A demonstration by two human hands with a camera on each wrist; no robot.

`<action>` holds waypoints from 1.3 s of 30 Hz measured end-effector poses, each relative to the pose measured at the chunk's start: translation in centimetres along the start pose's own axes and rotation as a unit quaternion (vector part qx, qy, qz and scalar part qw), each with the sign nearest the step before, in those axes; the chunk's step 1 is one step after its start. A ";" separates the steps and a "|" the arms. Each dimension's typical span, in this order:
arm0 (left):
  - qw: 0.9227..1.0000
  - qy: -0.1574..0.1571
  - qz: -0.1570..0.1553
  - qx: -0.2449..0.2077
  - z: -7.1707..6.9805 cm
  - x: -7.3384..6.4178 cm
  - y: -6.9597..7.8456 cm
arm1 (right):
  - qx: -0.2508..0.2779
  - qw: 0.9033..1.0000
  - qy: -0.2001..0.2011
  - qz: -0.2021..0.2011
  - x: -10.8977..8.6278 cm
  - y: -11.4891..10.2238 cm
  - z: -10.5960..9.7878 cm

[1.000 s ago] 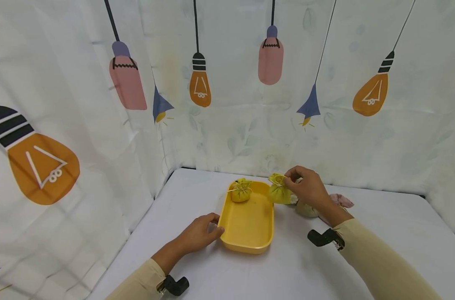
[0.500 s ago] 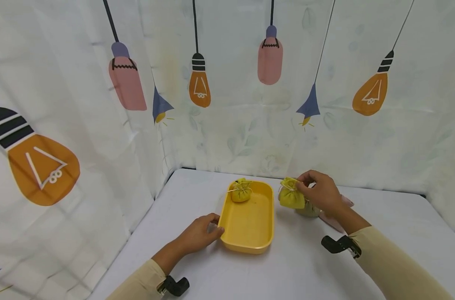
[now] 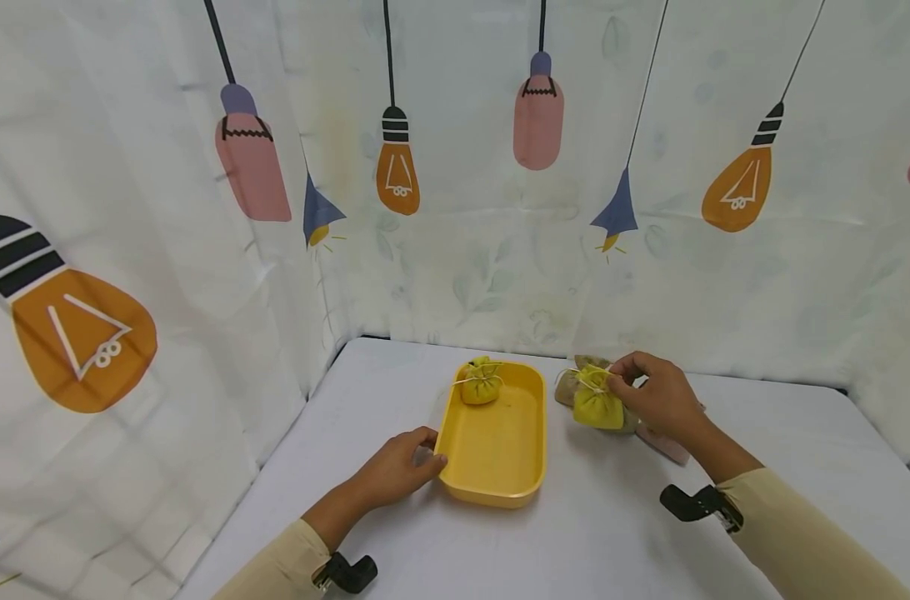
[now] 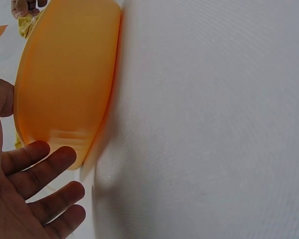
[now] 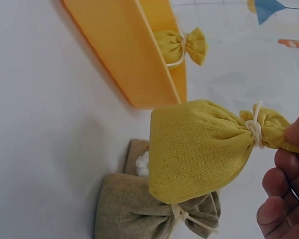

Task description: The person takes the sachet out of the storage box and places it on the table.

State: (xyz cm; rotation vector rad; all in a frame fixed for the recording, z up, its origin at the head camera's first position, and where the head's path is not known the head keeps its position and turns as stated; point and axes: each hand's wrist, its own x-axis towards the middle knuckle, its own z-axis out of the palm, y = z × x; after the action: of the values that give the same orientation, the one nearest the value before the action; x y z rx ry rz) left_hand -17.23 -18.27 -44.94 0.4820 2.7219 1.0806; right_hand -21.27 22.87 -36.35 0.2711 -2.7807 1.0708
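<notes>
My right hand (image 3: 661,400) pinches the gathered top of a yellow cloth drawstring pouch (image 5: 199,149), tied with a cream cord. In the head view this pouch (image 3: 597,406) hangs right of the yellow tray (image 3: 492,450), overlapping brown pouches behind it. At the tray's left side is my left hand (image 3: 398,468), its thumb at the rim and its fingers along the outer wall; the left wrist view shows these fingers (image 4: 55,167) spread beside the tray. Another yellow pouch (image 3: 481,382) sits in the tray's far left corner.
A brown pouch (image 3: 566,387) and a grey-brown pouch (image 5: 134,204) stand on the white table (image 3: 575,533) right of the tray. Something pink (image 3: 663,446) lies partly under the right hand. A lamp-patterned curtain (image 3: 455,250) closes off the back and left.
My right hand has carried the yellow pouch rightward and lower, away from the tray's right rim to in front of the brown pouches. The left hand and tray have stayed put.
</notes>
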 end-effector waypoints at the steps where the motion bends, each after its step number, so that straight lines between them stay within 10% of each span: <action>1: 1.000 0.000 0.000 -0.001 0.0 0.0 0.0 | -0.001 1.000 -0.001 0.001 -0.1 0.1 -0.1; 39: 1.000 -0.001 -0.011 0.008 0.1 0.2 -0.1 | -0.017 0.999 0.020 -0.018 -1.3 2.8 -0.5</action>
State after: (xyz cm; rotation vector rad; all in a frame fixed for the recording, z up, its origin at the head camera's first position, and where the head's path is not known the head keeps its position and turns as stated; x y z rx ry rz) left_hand -17.42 -18.18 -45.06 0.4554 2.7295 1.0521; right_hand -20.63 25.44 -38.04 0.2916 -2.7449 1.0087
